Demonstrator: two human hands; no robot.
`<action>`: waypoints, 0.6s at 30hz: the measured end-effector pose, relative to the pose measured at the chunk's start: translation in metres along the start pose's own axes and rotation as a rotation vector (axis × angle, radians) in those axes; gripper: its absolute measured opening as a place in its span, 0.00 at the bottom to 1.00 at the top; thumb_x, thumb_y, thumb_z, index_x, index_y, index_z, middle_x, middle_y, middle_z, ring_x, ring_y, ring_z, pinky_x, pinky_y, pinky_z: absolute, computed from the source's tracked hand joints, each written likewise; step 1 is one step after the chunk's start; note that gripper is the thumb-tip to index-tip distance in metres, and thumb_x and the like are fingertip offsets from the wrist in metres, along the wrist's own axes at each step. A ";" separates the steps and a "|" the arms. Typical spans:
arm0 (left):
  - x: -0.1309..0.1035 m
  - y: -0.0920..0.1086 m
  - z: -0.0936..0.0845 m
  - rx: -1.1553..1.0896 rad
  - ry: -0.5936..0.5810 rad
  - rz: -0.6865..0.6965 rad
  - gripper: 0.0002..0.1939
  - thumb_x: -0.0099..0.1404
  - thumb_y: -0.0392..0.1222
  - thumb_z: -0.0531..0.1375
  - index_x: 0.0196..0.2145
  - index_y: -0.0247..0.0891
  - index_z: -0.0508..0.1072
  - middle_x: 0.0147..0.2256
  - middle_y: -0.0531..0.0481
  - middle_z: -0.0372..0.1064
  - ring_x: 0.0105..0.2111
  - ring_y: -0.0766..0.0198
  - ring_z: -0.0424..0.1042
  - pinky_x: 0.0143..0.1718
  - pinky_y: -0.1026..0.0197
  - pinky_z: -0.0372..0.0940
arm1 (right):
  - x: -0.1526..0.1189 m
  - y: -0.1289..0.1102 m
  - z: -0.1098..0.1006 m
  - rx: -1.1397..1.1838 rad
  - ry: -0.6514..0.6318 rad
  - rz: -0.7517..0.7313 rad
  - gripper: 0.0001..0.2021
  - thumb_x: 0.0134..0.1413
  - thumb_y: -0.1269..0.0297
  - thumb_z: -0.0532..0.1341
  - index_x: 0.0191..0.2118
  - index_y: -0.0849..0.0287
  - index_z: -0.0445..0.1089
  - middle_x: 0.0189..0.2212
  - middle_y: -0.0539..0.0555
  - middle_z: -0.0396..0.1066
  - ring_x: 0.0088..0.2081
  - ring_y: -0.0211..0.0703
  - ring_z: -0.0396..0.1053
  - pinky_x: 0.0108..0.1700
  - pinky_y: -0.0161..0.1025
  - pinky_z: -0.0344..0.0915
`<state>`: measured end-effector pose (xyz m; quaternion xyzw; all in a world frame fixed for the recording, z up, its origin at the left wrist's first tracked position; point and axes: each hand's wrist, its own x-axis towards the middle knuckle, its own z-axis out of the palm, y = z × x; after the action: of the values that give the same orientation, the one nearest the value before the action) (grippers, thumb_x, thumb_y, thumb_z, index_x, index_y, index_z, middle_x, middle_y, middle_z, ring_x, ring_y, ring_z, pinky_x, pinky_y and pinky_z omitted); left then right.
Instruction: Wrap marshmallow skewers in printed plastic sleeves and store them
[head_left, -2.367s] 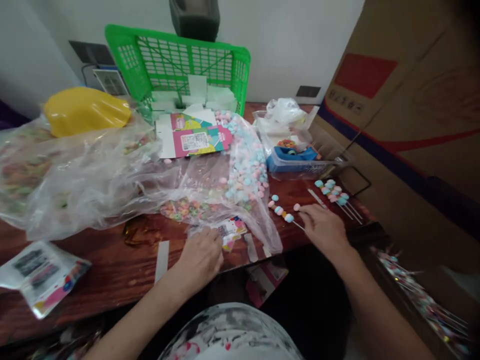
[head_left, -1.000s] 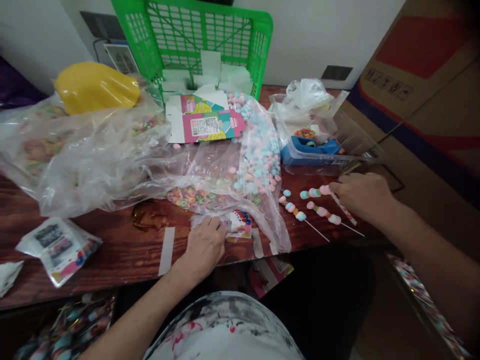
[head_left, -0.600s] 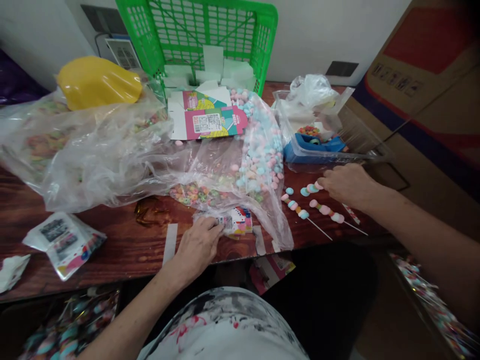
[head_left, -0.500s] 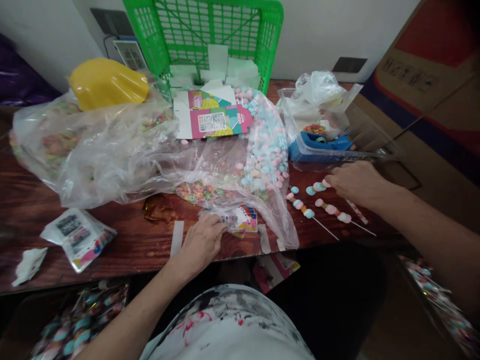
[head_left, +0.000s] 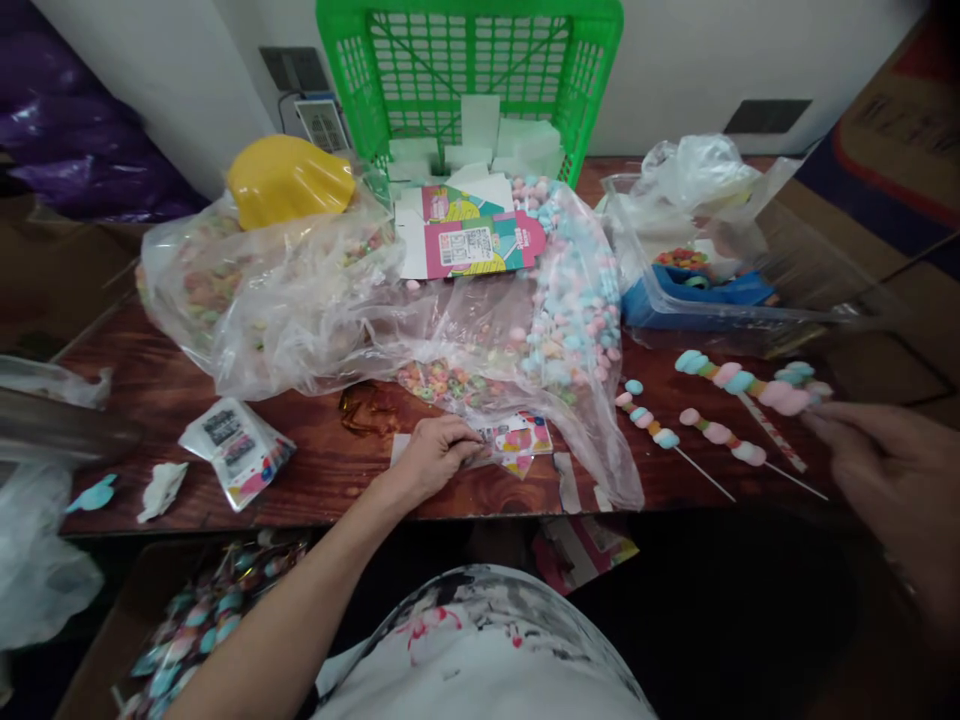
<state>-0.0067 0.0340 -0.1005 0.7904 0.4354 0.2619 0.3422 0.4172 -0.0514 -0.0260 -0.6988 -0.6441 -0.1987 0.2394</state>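
My right hand (head_left: 874, 470), partly blurred, pinches one end of a marshmallow skewer (head_left: 739, 380) strung with pink, blue and orange-green pieces. The skewer is raised over the table's right side. Under it lie another skewer (head_left: 720, 433), a shorter one (head_left: 649, 422) and a thin patterned strip (head_left: 776, 435). At the table's front edge, my left hand (head_left: 442, 460) is closed with its fingertips on a clear printed packet (head_left: 517, 437). Just behind that packet, ring-shaped candies (head_left: 439, 382) lie in a clear bag.
A bag of pink and blue marshmallows (head_left: 574, 290) and a printed carton (head_left: 480, 245) lie mid-table. Behind stands a green basket (head_left: 469, 50). Right of it is a clear plastic bin (head_left: 675, 310). A stack of packets (head_left: 236, 450) sits left. Below the edge, a box holds wrapped skewers (head_left: 195, 620).
My right hand has lifted a marshmallow skewer off the table and drawn it right. My left hand stays at the packet. The view has swung left.
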 end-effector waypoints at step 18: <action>0.003 -0.005 0.001 -0.076 0.023 -0.070 0.02 0.55 0.34 0.64 0.26 0.36 0.77 0.25 0.54 0.72 0.27 0.68 0.69 0.32 0.67 0.61 | -0.048 -0.118 0.023 0.553 -0.131 -0.345 0.10 0.54 0.78 0.57 0.40 0.60 0.70 0.30 0.52 0.71 0.32 0.38 0.70 0.36 0.35 0.68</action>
<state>-0.0073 0.0380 -0.1041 0.7580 0.4565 0.2751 0.3761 0.2948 -0.0703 -0.0635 -0.4994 -0.7964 -0.0088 0.3410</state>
